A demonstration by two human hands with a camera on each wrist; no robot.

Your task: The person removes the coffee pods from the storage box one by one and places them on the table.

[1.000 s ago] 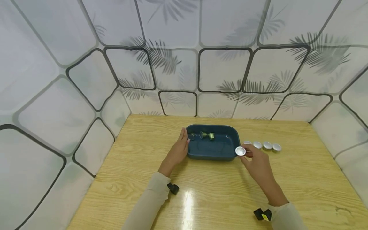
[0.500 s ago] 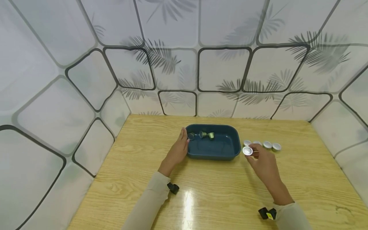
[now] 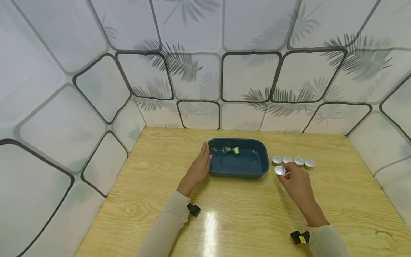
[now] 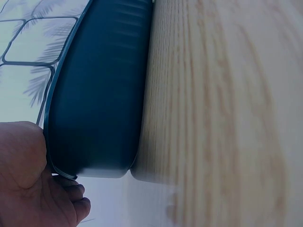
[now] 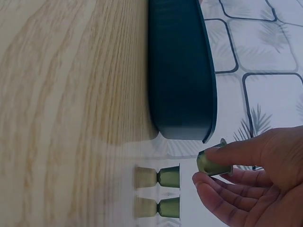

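My right hand (image 3: pixel 298 184) pinches a green coffee capsule (image 5: pixel 213 163) between thumb and fingers, just right of the dish. In the head view its silver lid (image 3: pixel 280 170) faces up toward me. The left hand (image 3: pixel 197 169) rests with fairly straight fingers along the left end of a dark blue rectangular dish (image 3: pixel 237 175). Inside that dish, near its back left, lie a capsule (image 3: pixel 226 149) on its side, another green capsule (image 3: pixel 236 151) and a third capsule (image 3: pixel 213 152) close to my left fingers. A row of several capsules (image 3: pixel 299 161), lids up, stands beyond my right hand.
All of this is on a light wooden table (image 3: pixel 250 214). A pale patterned cloth wall (image 3: pixel 199 82) rises behind the table and along both sides. Black wrist devices (image 3: pixel 193 210) sit at both sleeves.
My right hand has moved right with the capsule, from over the dish's right edge to beside it, and the lid has tipped further upward. The left hand and the dish have stayed put.
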